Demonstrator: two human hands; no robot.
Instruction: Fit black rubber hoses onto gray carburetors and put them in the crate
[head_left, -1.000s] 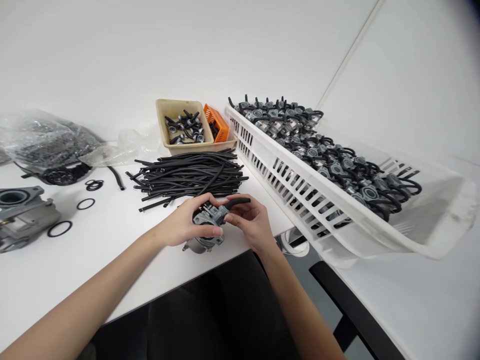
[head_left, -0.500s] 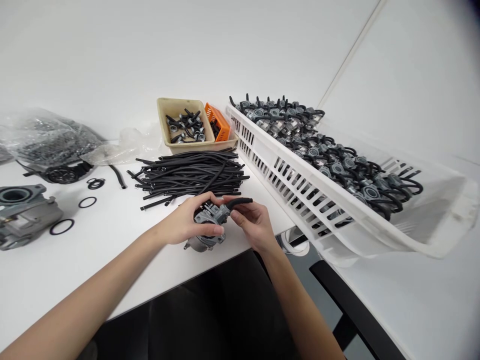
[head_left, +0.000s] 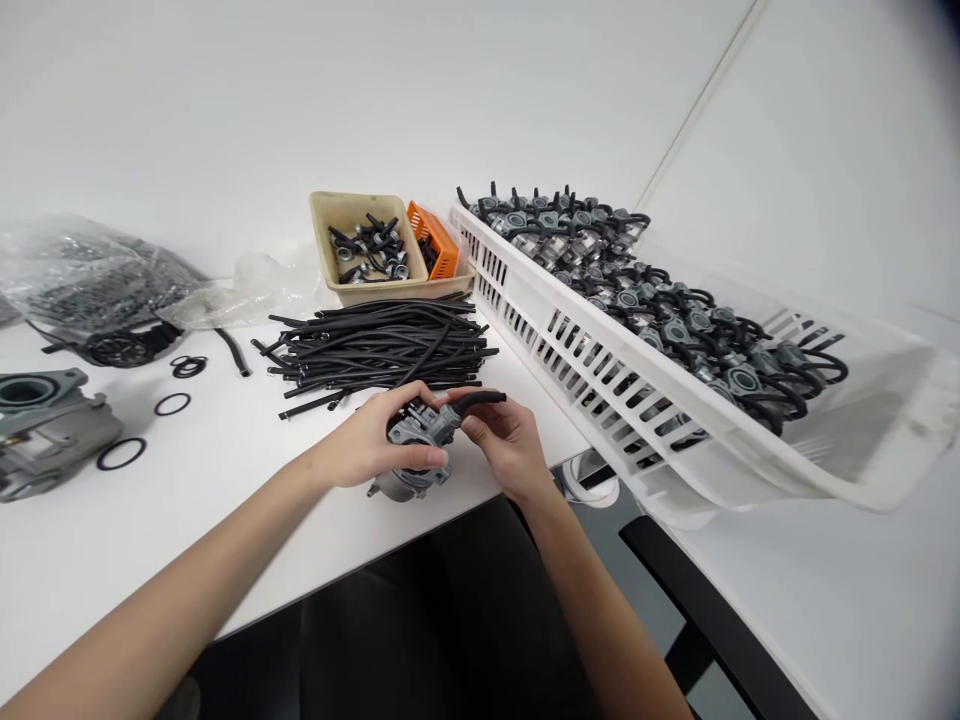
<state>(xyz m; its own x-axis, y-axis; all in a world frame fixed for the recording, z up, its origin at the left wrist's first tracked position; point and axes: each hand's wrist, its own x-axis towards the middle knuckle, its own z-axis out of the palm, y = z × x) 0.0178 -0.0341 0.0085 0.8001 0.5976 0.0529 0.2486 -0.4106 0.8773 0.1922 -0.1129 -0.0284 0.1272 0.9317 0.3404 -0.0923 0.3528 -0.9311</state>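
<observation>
My left hand [head_left: 371,440] is wrapped round a grey metal carburetor [head_left: 421,428], thumb along its near side and fingers over the top. The carburetor is held tilted just above the table's front edge. A short black rubber hose [head_left: 481,399] sticks out from its right side, pointing right. My right hand [head_left: 511,440] is closed at the base of this hose, with the thumb below and a finger behind it. The exact contact of the right fingertips is partly hidden. Just beyond my hands lies a pile of black hoses [head_left: 382,345].
To the right stands a white slotted crate [head_left: 600,370] holding many carburetors with hoses. A beige bin [head_left: 330,240] of small hosed parts and an orange basket [head_left: 442,240] are behind the pile. Leftward lie another carburetor [head_left: 56,440], black O-rings [head_left: 120,454], a watch [head_left: 120,347] and a plastic bag [head_left: 97,275].
Both hands keep nearly the same hold on the carburetor and hose. The view has shifted very slightly; nothing else has visibly moved.
</observation>
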